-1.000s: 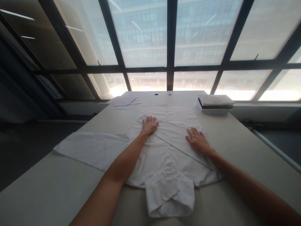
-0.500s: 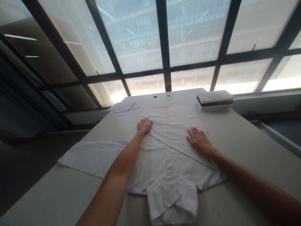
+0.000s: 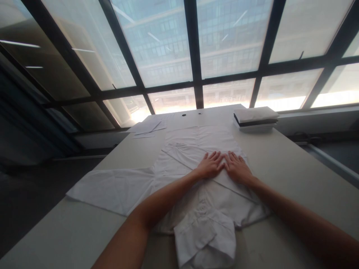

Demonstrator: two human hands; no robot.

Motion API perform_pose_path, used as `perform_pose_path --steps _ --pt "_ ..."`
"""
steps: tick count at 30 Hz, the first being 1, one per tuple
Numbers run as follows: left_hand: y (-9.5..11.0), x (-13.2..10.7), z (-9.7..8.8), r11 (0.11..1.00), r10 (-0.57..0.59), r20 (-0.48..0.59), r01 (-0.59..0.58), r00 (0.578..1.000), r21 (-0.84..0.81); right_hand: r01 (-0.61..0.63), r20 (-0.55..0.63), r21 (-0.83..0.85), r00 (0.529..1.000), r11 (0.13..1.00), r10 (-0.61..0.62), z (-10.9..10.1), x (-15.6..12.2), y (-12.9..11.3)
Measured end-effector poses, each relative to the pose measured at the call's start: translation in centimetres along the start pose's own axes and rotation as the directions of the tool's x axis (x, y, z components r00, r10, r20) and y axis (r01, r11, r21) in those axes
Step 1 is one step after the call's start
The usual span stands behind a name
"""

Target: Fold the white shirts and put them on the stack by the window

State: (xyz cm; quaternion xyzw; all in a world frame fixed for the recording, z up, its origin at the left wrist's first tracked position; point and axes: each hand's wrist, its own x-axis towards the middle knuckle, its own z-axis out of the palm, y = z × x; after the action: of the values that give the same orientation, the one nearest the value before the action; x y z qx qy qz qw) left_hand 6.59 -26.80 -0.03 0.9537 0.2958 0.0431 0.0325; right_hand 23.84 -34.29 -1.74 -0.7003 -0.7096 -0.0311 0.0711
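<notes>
Windows (image 3: 165, 45) in dark frames span the back of my head view, bright light low down; white table (image 3: 297, 198) runs from them toward the camera. White shirt (image 3: 174, 168) lies on it, collar (image 3: 206, 243) at the near end, one sleeve (image 3: 109, 188) stretched out to the left. Folded-over layer crosses the body diagonally, creased at its far left end. I have both hands on the cloth, right of the shirt's centre line: left hand (image 3: 211, 165) and right hand (image 3: 238, 168) side by side, fingertips just about meeting. Both palm-down, fingers extended and a bit fanned, no cloth pinched that I can see; what's under the palms I can't tell. Shirt spreads beneath and all around them, collar nearer the camera. Loose papers (image 3: 148, 126) far left, stack (image 3: 255, 120) far right, both apart from the shirt.
</notes>
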Motion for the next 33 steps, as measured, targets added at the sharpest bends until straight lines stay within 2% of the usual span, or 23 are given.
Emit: perform_pose_path --steps 2,4,13,16,19,22,33 --pt "0.2 -0.1 0.0 1.0 0.024 0.015 -0.024 1.0 -0.003 -0.001 -0.002 -0.005 1.0 1.0 0.001 0.1 0.0 0.0" --pt "-0.8 -0.2 -0.4 1.0 0.02 0.031 -0.021 0.999 0.007 -0.006 -0.001 -0.005 1.0 1.0 0.006 0.3 0.1 0.1" --pt "-8.5 -2.3 -1.5 0.989 -0.138 0.032 0.136 0.99 0.052 -0.013 0.015 0.014 1.0 1.0 0.012 0.0 0.2 0.2" --pt "-11.1 -3.3 -2.0 0.972 -0.227 0.036 0.224 0.973 0.071 -0.016 0.016 0.02 1.0 1.0 0.016 -0.1 0.2 0.2" --pt "-12.7 -3.8 -2.3 0.948 -0.31 0.018 0.307 0.951 0.086 -0.013 0.005 0.017 1.0 1.0 0.013 0.0 0.2 0.2" --pt "-13.1 -4.1 -2.3 0.936 -0.342 -0.003 0.341 0.94 0.087 -0.015 0.002 0.012 1.0 1.0 0.015 0.0 0.2 0.3" --pt "-12.7 -4.2 -2.4 0.942 -0.334 0.002 0.333 0.943 0.044 -0.069 -0.005 -0.011 0.998 0.998 0.069 0.5 0.3 0.7"
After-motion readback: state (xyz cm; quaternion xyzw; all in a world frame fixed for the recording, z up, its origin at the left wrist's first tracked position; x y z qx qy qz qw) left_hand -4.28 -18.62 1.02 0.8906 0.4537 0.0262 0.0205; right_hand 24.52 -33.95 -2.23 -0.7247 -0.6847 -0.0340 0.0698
